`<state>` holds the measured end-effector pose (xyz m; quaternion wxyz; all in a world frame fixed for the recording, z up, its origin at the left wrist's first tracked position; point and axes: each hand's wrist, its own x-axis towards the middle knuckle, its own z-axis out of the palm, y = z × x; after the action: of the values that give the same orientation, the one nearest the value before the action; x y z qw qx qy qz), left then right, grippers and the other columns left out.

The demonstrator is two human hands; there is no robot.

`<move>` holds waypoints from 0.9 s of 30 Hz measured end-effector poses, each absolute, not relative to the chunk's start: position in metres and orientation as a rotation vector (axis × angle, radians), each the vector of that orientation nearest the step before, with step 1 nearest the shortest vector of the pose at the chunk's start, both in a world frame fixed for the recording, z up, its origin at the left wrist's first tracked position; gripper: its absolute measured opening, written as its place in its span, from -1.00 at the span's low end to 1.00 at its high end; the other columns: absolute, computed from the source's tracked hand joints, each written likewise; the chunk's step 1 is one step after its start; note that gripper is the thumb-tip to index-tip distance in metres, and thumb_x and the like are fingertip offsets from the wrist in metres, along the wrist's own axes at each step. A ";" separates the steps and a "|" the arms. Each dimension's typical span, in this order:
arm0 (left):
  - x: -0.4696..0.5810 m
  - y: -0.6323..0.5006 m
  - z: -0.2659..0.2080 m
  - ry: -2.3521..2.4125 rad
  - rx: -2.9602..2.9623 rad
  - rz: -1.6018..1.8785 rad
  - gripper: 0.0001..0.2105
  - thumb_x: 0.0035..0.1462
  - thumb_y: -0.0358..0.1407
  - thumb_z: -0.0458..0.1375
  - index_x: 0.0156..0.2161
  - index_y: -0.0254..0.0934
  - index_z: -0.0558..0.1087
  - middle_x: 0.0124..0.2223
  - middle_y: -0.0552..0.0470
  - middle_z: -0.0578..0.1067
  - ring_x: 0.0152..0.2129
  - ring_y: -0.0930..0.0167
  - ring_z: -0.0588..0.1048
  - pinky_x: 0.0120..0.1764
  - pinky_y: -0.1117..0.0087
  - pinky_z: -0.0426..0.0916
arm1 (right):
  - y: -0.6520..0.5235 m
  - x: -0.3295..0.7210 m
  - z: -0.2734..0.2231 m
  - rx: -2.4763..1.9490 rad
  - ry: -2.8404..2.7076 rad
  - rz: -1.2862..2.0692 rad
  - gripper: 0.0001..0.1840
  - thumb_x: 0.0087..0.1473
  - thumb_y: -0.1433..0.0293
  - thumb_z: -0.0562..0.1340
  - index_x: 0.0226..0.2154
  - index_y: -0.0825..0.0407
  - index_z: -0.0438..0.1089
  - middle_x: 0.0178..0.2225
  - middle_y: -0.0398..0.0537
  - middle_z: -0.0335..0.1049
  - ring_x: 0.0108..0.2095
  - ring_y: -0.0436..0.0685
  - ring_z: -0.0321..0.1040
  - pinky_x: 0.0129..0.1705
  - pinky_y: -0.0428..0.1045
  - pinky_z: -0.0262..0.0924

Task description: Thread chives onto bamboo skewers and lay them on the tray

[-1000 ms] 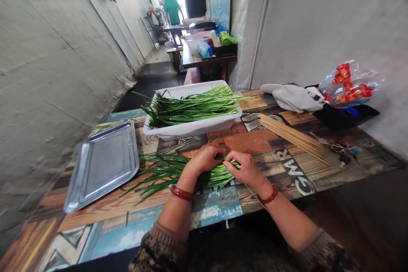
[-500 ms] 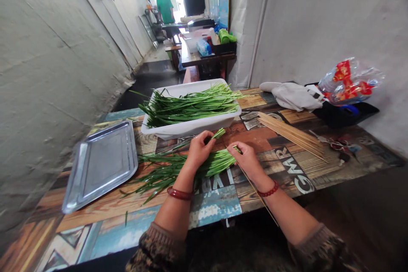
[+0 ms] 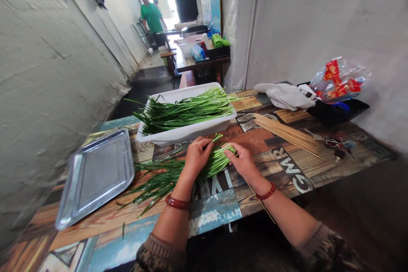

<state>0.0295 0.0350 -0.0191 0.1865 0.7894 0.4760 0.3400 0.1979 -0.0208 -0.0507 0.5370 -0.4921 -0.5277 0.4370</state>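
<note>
A loose bunch of garlic chives (image 3: 165, 178) lies on the table in front of me, leaves to the left and pale stems to the right. My left hand (image 3: 198, 155) is closed on a few chive stalks, whose cut ends (image 3: 217, 137) poke out past the thumb and fingers. At the stem ends of the bunch, my right hand (image 3: 241, 159) has its thumb and fingers touching the stalks. A thin bamboo skewer (image 3: 261, 200) runs from under that hand down along the wrist, past the table edge; its upper end is hidden.
Behind the bunch stands a white plastic tub (image 3: 188, 135) full of chives. A metal tray (image 3: 98, 178) lies to the left. Several bamboo skewers (image 3: 287, 136), scissors with keys (image 3: 334, 142), a grey cloth cap (image 3: 287, 97) and a plastic bag (image 3: 339, 80) lie right. A person in green (image 3: 151, 17) stands far back.
My right thumb and fingers have shifted from pinching the skewer onto the chive stem ends, and the skewer now sits lower in the hand. The person in green has come closer.
</note>
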 end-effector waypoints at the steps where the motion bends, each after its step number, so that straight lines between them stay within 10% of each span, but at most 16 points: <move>1: 0.030 0.035 -0.019 1.343 2.209 0.960 -0.84 0.15 -0.36 0.10 -0.27 -0.28 0.55 -0.34 -0.03 0.52 -0.36 0.40 0.46 -0.24 0.39 0.32 | -0.020 0.197 -0.051 -1.173 -1.251 1.040 -0.69 0.07 0.16 0.19 -0.23 0.02 0.44 -0.33 -0.09 0.45 -0.44 0.04 0.35 -0.55 -0.12 0.29; 18: 0.033 0.031 -0.015 1.215 1.979 0.952 -0.82 0.15 -0.26 0.06 -0.38 -0.31 0.41 -0.48 0.11 0.38 -0.51 0.49 0.30 -0.41 0.49 0.19 | -0.020 0.197 -0.050 -1.184 -1.273 0.992 -0.70 0.09 0.17 0.19 -0.22 0.02 0.41 -0.35 -0.10 0.44 -0.44 0.06 0.35 -0.53 -0.10 0.26; 27: 0.036 0.030 -0.017 1.181 1.896 0.969 -0.88 0.09 -0.31 0.10 -0.42 -0.31 0.37 -0.51 0.12 0.35 -0.53 0.50 0.28 -0.42 0.49 0.17 | -0.015 0.200 -0.049 -1.202 -1.299 0.630 -0.72 0.12 0.27 0.18 -0.12 0.03 0.37 -0.24 0.00 0.41 -0.24 0.12 0.36 -0.14 0.03 0.27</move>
<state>0.0364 0.0297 -0.0169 0.3459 0.7306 0.4550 0.3735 0.2002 -0.0154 -0.0488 0.5902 -0.5166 -0.5581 0.2708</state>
